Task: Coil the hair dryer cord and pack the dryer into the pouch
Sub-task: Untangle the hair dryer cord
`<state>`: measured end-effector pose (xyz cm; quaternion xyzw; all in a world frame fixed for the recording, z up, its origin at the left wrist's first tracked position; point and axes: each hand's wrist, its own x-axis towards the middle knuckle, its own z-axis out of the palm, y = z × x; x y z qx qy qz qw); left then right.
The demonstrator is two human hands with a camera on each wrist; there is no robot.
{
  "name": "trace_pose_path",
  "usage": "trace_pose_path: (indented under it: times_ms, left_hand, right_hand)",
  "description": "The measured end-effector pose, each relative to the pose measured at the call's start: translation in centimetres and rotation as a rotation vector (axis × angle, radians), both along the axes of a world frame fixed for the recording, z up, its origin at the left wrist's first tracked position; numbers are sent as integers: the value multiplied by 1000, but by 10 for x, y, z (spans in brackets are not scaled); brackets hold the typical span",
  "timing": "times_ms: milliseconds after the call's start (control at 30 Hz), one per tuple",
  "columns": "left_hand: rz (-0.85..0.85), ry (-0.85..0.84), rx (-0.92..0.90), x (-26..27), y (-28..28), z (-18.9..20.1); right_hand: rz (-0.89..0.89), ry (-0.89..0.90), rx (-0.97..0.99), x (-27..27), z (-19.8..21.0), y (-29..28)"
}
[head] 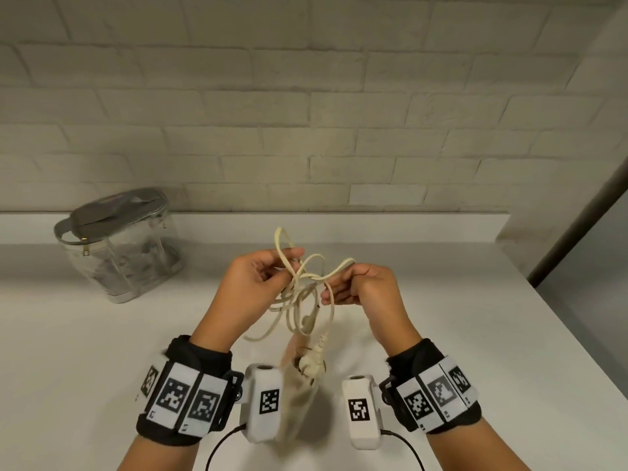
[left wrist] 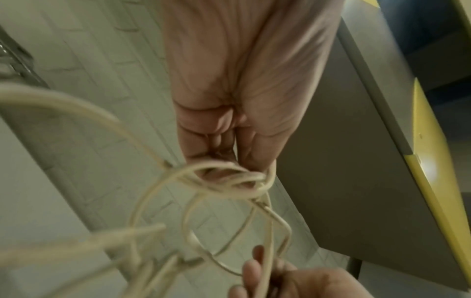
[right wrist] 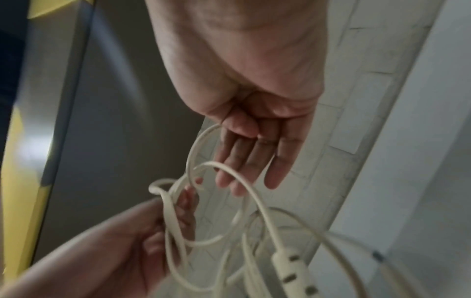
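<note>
Hanging in loose, tangled loops between the two raised hands, the cream cord (head: 299,294) trails down to the hair dryer (head: 306,375), whose pale body shows blurred between the wrists above the white counter (head: 102,351). The left hand (head: 253,287) has its fingers bent in toward the thumb around a bundle of strands; in the left wrist view the loops (left wrist: 224,179) cross at the fingertips, which seem to pinch them, though blur hides the exact contact. The right hand (head: 365,287) curls its fingers around a single loop that reaches out from the knot in the middle. In the right wrist view, however, its fingers (right wrist: 244,157) look nearly straight with a strand of cord (right wrist: 229,167) passing over them, so how firmly it holds is hard to judge. An inline switch (right wrist: 293,268) sits on the cord near that camera. Well apart, at the counter's back left, stands the clear pouch (head: 122,243) with grey trim, close to the pale brick wall (head: 306,113).
</note>
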<state>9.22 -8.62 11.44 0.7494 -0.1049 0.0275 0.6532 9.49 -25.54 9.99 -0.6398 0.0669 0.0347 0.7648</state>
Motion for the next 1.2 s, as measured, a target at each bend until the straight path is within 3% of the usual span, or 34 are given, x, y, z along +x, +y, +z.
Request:
trace_pose_path:
  times_ms: [67, 167, 233, 300, 400, 467, 567, 667, 733, 800, 867, 900, 1033, 1200]
  left_hand:
    - [-30, 7, -5, -1, -5, 0]
    - [-72, 31, -40, -1, -8, 1]
    - [-94, 23, -33, 0, -5, 3]
    - [-99, 0, -17, 2, -3, 5]
    - [-72, -72, -45, 4, -4, 8]
    - [-10, -122, -112, 6, -6, 9]
    - [105, -143, -259, 12, 1, 9]
    - [159, -146, -270, 13, 18, 4]
    - [258, -209, -107, 12, 27, -1]
    - [325, -278, 218, 11, 37, -4]
    - [261, -198, 472, 10, 45, -4]
    - [200, -130, 483, 9, 46, -4]
    - [41, 68, 26, 9, 42, 3]
    - [209, 19, -472, 17, 45, 8]
  right_hand:
    - [-103, -33, -165, 1, -8, -2]
    - [-209, -263, -781, -5, -21, -13]
    - [-294, -389, -953, -8, -19, -23]
    - [-216, -520, -812, -10, -8, -27]
    - [334, -570, -654, -8, 5, -23]
    - [516, -513, -656, -2, -1, -15]
    - [424, -481, -787, 7, -17, -9]
    - [284, -482, -767, 11, -25, -11]
    - [243, -511, -749, 13, -23, -14]
    - [217, -517, -730, 16, -21, -18]
    - [168, -489, -700, 19, -21, -22]
    - [154, -476, -674, 19, -22, -23]
    - [251, -466, -535, 13, -21, -16]
    - [308, -387, -556, 11, -26, -16]
